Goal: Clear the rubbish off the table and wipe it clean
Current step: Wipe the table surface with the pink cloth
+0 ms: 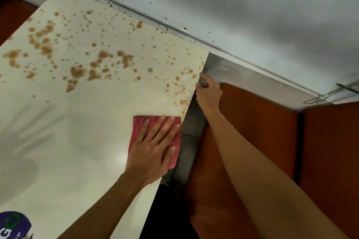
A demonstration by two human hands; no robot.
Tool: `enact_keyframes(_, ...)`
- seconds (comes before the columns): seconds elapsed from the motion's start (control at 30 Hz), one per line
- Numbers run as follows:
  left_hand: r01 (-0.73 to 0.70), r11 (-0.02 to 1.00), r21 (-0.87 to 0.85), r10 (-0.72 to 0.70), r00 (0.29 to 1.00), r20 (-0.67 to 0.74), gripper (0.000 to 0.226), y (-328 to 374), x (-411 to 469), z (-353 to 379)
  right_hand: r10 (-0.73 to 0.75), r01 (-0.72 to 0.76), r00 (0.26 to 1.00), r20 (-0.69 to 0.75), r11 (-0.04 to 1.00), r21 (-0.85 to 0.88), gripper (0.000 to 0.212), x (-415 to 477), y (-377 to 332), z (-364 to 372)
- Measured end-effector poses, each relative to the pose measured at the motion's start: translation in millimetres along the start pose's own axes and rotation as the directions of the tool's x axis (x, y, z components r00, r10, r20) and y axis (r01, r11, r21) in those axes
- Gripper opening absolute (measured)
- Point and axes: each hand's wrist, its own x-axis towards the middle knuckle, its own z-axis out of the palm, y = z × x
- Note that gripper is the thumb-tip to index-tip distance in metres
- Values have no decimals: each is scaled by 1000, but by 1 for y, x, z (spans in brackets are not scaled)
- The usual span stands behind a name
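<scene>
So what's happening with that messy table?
A person is wiping it. Their left hand presses flat on a folded pink-red cloth near the right edge of the glossy cream table, while their right hand holds that edge. Brown splatter spots cover the far half; the near part looks clean. A purple printed object sits at the near left corner.

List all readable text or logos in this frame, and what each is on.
"G", white, on the purple object at the bottom-left corner, cut by the frame edge.
Green looped mark above it: cannot tell if it is a letter.
Small white print beside it: too blurred.
Table, cloth: no text.
</scene>
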Motion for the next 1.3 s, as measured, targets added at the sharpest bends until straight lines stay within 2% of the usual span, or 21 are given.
enact_keyframes(0.1,-31,999,40,31,999,12,66,-38,-17,-13,12,-12,1000,7,1000,-8,40,0,-2,2)
enact_keyframes(0.17,38,997,74,-38,999,7,66,-54,-1,-16,16,-16,1000,8,1000,-3,40,0,-1,4)
enact_keyframes(0.27,155,986,59,-154,988,-7,67,-27,36,-8,17,-17,1000,6,1000,8,40,1,2,5)
enact_keyframes(0.4,31,999,10,-32,999,25,66,12,18,4,25,-25,999,31,1000,6,40,1,3,2)
enact_keyframes(0.5,-41,999,14,40,999,12,64,-16,-11,-7,33,-33,999,29,999,8,40,4,3,4)
enact_keyframes(0.6,51,997,64,-51,999,-3,65,-44,-2,-13,32,-33,999,30,999,6,40,2,0,3)
enact_keyframes(0.67,165,985,48,-163,986,-29,64,-35,19,-10,30,-30,999,38,1000,5,41,0,-2,1)
enact_keyframes(0.73,218,976,23,-217,976,-27,65,-10,34,-5,35,-35,998,45,999,3,42,0,-3,0)
enact_keyframes(0.9,64,998,-27,-64,998,-4,64,21,21,6,70,-57,985,159,995,-83,52,-4,-10,-11)
enact_keyframes(0.97,-13,998,-62,12,1000,-10,63,10,13,2,72,-57,989,129,992,-116,56,-13,-13,-15)
enact_keyframes(1.03,-32,993,-110,30,999,-16,61,-3,5,-4,25,-20,999,39,993,-118,54,-35,-14,-14)
enact_keyframes(1.1,43,976,-215,-59,996,-68,57,-19,-3,-11,-98,94,995,-36,989,-119,49,-66,-12,-5)
enact_keyframes(1.17,159,934,-319,-210,969,-133,52,-41,-13,-20,-203,192,978,-47,965,-176,48,-102,-9,7)
enact_keyframes(1.23,263,900,-347,-335,928,-164,48,-66,-22,-28,-283,264,958,-47,933,-246,47,-138,-7,20)
enact_keyframes(1.3,319,882,-346,-400,896,-194,45,-88,-25,-33,-345,321,938,-37,903,-287,44,-166,-6,33)
